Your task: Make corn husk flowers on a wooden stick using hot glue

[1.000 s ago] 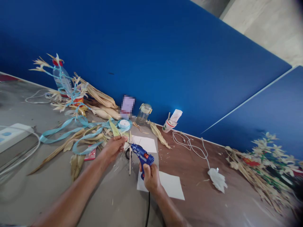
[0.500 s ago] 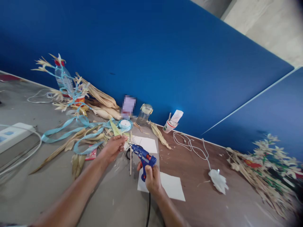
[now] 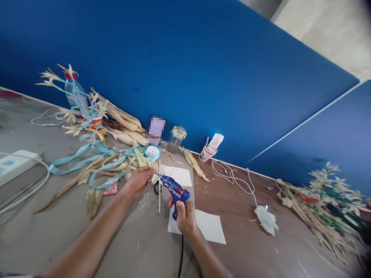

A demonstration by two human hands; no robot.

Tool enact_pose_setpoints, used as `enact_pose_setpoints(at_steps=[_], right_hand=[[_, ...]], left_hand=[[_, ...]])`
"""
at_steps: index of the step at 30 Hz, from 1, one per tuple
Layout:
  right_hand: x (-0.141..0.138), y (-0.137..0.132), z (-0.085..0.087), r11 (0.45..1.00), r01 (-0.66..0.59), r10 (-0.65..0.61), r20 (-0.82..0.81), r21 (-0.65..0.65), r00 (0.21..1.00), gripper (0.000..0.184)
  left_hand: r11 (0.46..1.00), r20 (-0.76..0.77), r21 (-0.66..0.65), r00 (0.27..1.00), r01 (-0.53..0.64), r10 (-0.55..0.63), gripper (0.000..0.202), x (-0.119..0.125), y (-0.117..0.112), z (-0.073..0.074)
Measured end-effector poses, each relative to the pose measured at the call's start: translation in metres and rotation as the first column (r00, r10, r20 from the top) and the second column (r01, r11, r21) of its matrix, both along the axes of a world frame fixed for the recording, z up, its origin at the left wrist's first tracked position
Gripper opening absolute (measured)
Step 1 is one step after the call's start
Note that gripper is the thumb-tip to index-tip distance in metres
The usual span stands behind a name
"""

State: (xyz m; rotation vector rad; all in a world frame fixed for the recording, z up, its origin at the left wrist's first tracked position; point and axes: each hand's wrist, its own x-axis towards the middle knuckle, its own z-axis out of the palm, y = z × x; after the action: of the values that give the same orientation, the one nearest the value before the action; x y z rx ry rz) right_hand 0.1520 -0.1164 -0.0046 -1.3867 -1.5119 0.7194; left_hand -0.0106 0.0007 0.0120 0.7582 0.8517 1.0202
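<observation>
Glue gun has barely moved in the last second. Right hand stays clenched on its grip, nozzle at the left hand, which is pinched shut on something too small to identify, beside the wooden stick. Probably mid-bead.

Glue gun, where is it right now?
In the head view, the glue gun is low in the middle, gripped by the right hand, its tip near the left hand and a thin stick.
</observation>
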Motion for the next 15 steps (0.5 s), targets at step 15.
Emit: enact_pose_setpoints(at_steps=[15], right_hand=[[0.002, 0.001, 0.010, 1.000, -0.003, 0.004, 0.103, -0.008, 0.995, 0.045]], left_hand=[[0.993, 0.127, -0.119, 0.992, 0.024, -0.009, 0.033, -0.005, -0.001, 0.018]])
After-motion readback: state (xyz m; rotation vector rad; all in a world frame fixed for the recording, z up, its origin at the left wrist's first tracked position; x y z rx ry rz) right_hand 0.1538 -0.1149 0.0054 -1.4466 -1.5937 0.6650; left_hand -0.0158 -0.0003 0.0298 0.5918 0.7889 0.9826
